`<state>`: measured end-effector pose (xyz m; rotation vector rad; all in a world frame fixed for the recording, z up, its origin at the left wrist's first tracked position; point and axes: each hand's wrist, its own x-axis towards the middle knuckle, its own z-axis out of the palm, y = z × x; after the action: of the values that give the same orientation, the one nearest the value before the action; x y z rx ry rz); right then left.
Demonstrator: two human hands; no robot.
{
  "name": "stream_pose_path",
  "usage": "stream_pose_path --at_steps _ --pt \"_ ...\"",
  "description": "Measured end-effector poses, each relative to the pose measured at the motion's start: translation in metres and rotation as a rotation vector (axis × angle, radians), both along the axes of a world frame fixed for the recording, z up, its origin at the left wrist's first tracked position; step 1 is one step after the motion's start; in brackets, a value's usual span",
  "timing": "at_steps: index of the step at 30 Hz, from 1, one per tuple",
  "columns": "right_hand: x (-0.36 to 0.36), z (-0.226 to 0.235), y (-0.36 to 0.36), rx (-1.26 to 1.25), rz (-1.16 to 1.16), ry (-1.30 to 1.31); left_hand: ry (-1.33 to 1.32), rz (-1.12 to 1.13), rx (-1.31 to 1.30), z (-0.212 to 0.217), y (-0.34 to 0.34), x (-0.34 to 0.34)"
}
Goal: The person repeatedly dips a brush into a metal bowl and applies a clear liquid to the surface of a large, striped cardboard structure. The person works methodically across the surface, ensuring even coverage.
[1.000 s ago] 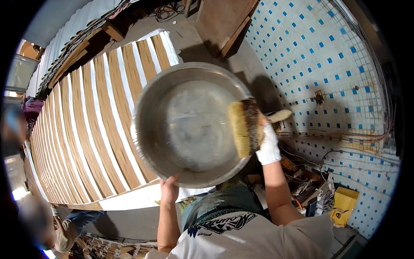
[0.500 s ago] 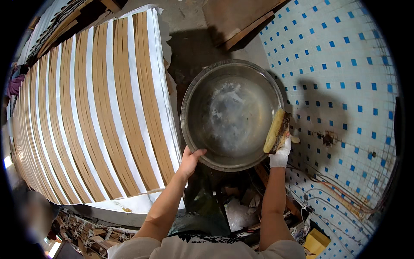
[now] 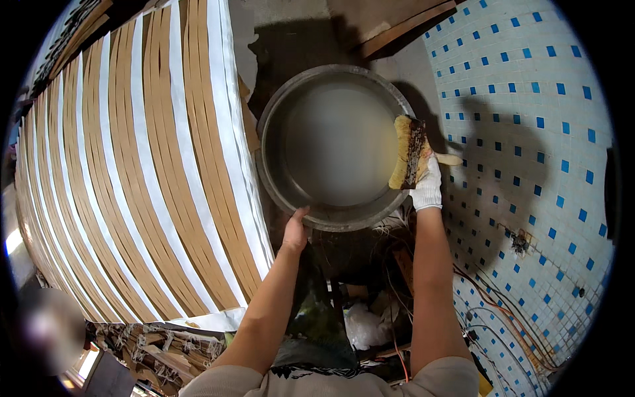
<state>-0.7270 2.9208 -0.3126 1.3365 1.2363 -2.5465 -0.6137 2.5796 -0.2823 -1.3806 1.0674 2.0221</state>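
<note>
A round metal basin [image 3: 344, 225] hangs between my hands, with cloudy, pale liquid in it. My left hand [image 3: 295, 230], bare, grips its near rim with the thumb over the edge. On the right, my right hand [image 3: 428, 188] wears a white knit glove and is closed round a wide brush [image 3: 409, 153]. The brush has yellowish bristles, a dark, stained band and a pale wooden handle that sticks out to the right. It lies over the basin's right rim. The gloved fingers are partly hidden, so I cannot tell whether they also hold the basin.
White sheets with brown paper strips [image 3: 159, 159] spread across the left side. A tiled wall [image 3: 522, 145] with blue squares rises on the right, with loose cables [image 3: 509, 308] low along it. Below are a clear plastic bag [image 3: 366, 326] and wood scraps [image 3: 165, 354]; a wooden board [image 3: 403, 31] lies beyond.
The basin has moved farther from me and slightly left, both hands with it. The brush has turned more upright. The liquid's surface looks more even now, with fewer bright reflections.
</note>
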Motion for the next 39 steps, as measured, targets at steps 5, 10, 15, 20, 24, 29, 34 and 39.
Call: stream_pose_path --at_steps 5,10,15,20,24,29,34,39 --pt "0.003 0.033 -0.016 0.115 0.088 0.086 -0.095 0.071 0.007 -0.006 0.011 0.001" --pt "0.010 0.078 -0.070 0.582 0.549 0.115 0.010 -0.044 -0.129 0.022 0.022 0.014" --pt "0.021 -0.006 -0.097 0.919 0.779 0.355 0.234 -0.489 -0.359 0.046 0.019 0.086" --pt "0.021 -0.039 -0.130 1.014 0.746 0.288 0.206 -0.634 -0.073 0.115 -0.012 0.125" --pt "-0.002 0.041 -0.147 0.663 0.650 -0.059 0.138 -0.661 -0.157 0.138 -0.032 0.150" --pt "-0.007 0.007 -0.080 0.498 0.541 -0.391 0.271 -0.626 -0.241 0.167 -0.052 0.157" --pt "-0.008 0.063 -0.099 0.361 0.721 -0.599 0.267 -0.497 -0.196 0.183 -0.076 0.172" --pt "0.024 0.097 -0.112 0.303 0.819 -0.600 0.367 -0.537 -0.476 0.199 -0.119 0.211"
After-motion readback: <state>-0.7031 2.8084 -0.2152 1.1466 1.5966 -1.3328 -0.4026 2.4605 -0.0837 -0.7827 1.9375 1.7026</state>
